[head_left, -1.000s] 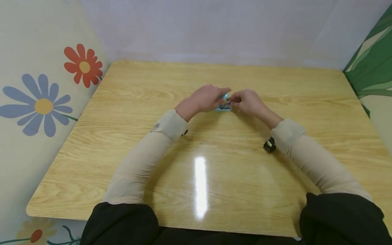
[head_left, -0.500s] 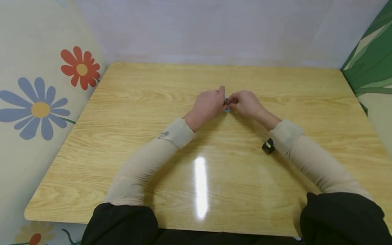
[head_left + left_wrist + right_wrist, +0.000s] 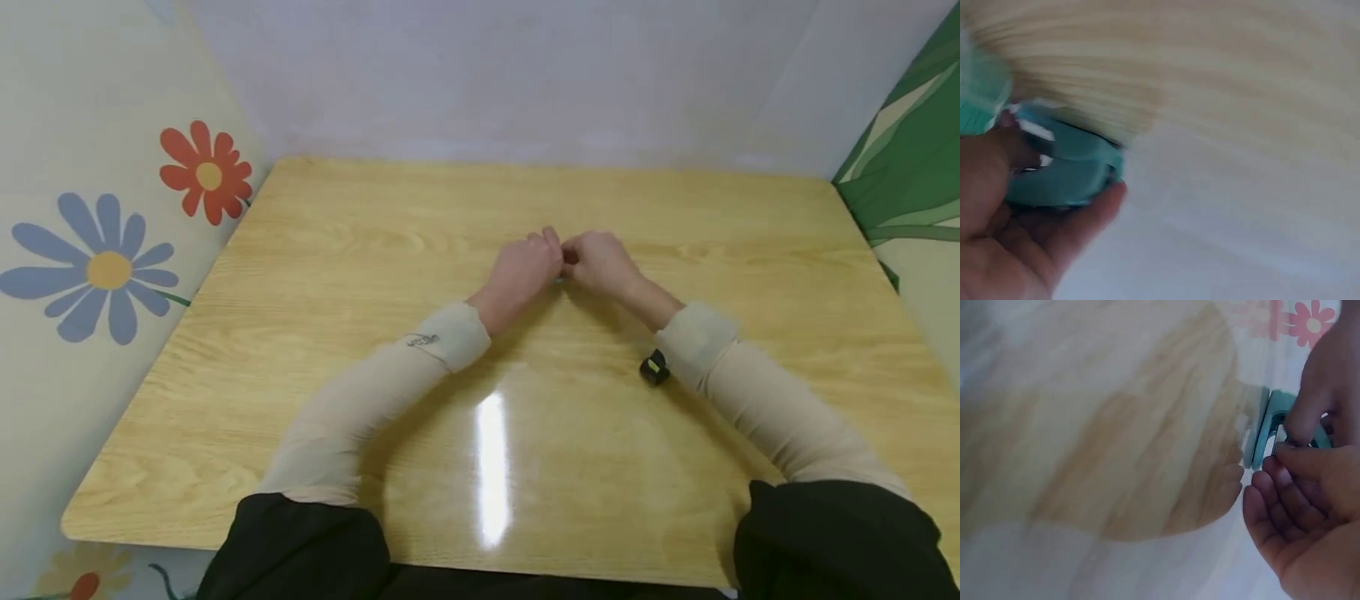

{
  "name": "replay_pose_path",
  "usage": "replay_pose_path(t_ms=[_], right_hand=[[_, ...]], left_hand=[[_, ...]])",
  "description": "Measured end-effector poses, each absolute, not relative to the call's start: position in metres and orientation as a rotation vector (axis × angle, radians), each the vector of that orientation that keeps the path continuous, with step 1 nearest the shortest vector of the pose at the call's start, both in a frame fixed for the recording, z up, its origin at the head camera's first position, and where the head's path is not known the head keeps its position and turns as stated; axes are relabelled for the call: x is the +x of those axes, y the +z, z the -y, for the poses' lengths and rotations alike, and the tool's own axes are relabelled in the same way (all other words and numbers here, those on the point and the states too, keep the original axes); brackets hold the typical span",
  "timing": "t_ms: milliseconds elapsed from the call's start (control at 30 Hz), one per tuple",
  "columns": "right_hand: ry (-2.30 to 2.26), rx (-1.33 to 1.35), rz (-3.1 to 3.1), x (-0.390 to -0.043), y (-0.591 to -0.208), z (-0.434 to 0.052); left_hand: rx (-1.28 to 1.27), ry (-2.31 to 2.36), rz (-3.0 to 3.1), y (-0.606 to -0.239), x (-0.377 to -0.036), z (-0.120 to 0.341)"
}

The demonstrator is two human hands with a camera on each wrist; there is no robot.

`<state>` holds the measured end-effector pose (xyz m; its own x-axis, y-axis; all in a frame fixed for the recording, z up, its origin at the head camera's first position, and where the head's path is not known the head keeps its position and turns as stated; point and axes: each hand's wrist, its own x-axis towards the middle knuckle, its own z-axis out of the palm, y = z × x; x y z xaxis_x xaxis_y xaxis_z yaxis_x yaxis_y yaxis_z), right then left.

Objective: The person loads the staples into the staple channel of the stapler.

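Observation:
My left hand grips a small teal stapler, with a fingertip at its rounded end in the left wrist view. The stapler's long narrow side and a bright metal part inside show in the right wrist view. My right hand meets it there, thumb and forefinger pinched together at the metal part. I cannot tell whether a small piece lies between those fingertips. In the head view the two hands touch or nearly touch, and they hide almost all of the stapler.
The wood-grain table runs back to a pale wall. A black wrist camera hangs below the right cuff. Painted flowers cover the left wall. In the left wrist view a pale green piece shows at the left edge.
My left hand has turned and shifted right toward the right hand, taking the stapler with it. The stapler, plainly visible a second ago, is now mostly covered. The right hand has barely moved.

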<state>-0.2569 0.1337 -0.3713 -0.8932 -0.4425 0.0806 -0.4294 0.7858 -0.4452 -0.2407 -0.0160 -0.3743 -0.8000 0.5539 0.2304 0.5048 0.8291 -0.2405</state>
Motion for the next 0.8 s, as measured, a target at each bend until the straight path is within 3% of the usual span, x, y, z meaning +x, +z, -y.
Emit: replay_pose_path(t_ms=[267, 800], right_hand=[[-0.686, -0.676, -2.947, -0.259, -0.373, -0.134], [-0.651, -0.673, -2.926, -0.261, -0.372, -0.138]], left_hand=[[-0.881, 0.118, 3.011, -0.358, -0.237, 0.025], [-0.808, 0.143, 3.017, -0.362, -0.236, 0.018]])
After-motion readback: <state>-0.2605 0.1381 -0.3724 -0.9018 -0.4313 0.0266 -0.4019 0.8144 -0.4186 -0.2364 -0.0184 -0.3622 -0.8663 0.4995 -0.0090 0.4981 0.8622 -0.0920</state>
